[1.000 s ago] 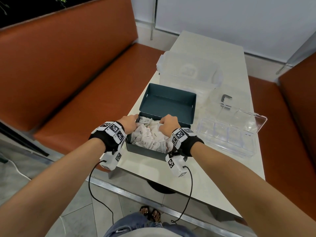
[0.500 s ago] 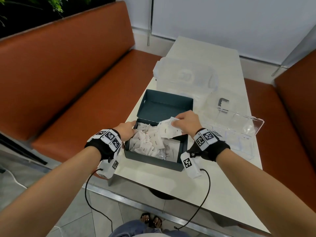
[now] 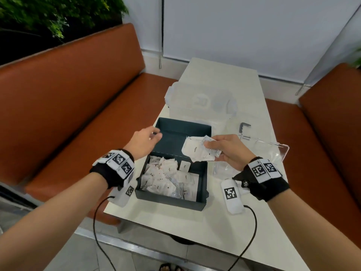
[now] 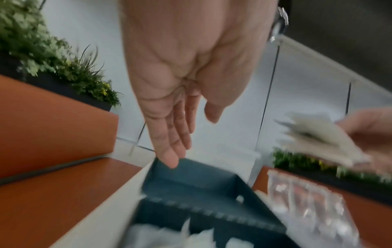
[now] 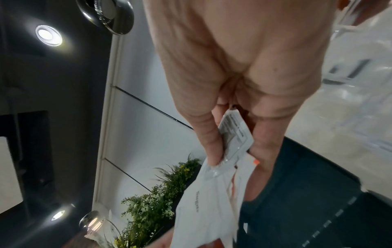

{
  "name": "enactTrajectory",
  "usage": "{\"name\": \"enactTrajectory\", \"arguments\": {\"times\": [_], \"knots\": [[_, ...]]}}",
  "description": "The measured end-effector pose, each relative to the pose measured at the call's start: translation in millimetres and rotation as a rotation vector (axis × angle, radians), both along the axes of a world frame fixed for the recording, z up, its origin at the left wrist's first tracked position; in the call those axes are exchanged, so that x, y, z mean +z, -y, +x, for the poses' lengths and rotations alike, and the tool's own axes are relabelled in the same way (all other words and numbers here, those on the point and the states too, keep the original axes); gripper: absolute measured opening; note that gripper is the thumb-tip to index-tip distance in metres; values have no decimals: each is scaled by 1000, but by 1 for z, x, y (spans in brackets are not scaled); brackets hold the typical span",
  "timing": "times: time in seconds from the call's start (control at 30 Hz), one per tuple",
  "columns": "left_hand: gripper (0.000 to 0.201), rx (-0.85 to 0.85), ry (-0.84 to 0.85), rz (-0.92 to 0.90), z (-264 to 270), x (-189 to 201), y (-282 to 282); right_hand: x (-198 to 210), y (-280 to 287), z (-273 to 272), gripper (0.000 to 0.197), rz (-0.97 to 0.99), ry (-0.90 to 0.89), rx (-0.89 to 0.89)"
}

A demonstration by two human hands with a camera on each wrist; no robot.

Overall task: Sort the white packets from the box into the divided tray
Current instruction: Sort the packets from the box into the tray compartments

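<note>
A dark teal box (image 3: 172, 199) sits open on the table, its lid (image 3: 183, 132) standing behind it, with several white packets (image 3: 166, 178) heaped inside. My right hand (image 3: 224, 149) holds a bunch of white packets (image 3: 197, 151) above the box's right rear corner; in the right wrist view the thumb and fingers pinch the packets (image 5: 231, 146). My left hand (image 3: 146, 139) hovers over the box's left rear corner, empty, fingers straight and relaxed (image 4: 169, 142). The clear divided tray (image 3: 254, 153) lies just right of the box, mostly behind my right hand.
A clear plastic storage box (image 3: 201, 100) stands behind the teal box. The white table (image 3: 195, 227) is narrow, with orange bench seats (image 3: 68, 118) on both sides. Plants (image 3: 58, 14) line the ledge behind the left bench.
My right hand lifted out of the box with a bunch of packets and moved up and right. My left hand left the packets and rose, empty, over the box's left rear corner.
</note>
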State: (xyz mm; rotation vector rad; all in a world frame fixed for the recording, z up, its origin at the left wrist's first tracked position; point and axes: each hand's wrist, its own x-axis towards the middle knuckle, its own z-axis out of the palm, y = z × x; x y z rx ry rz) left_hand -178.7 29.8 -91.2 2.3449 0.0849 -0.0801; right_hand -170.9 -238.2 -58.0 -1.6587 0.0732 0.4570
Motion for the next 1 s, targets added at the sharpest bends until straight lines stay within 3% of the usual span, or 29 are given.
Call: {"name": "enactTrajectory", "arguments": {"times": [0.1,0.23,0.37,0.43,0.67,0.8,0.87,1.0], "knots": [[50,-98,-123,-368,6,35,28,15,-2,2,12,-36,34,94],[71,-310,-504,-654,8,58,65,30,-10,6,10,-48,88,201],[47,-444,-729,-912,6,54,83,31,-8,9,15,-178,229,203],[33,-453,-727,-1001,5,49,90,27,0,9,18,-197,286,170],[31,-277,-658,-1141,9,28,111,12,35,15,10,-149,310,-25],[24,-171,-606,-1200,15,18,124,4,49,15,8,21,208,-49],[26,-125,-597,-1233,19,14,129,1,53,18,8,9,226,-90],[32,36,-558,-1305,31,5,137,-4,68,19,30,-53,309,-134]]}}
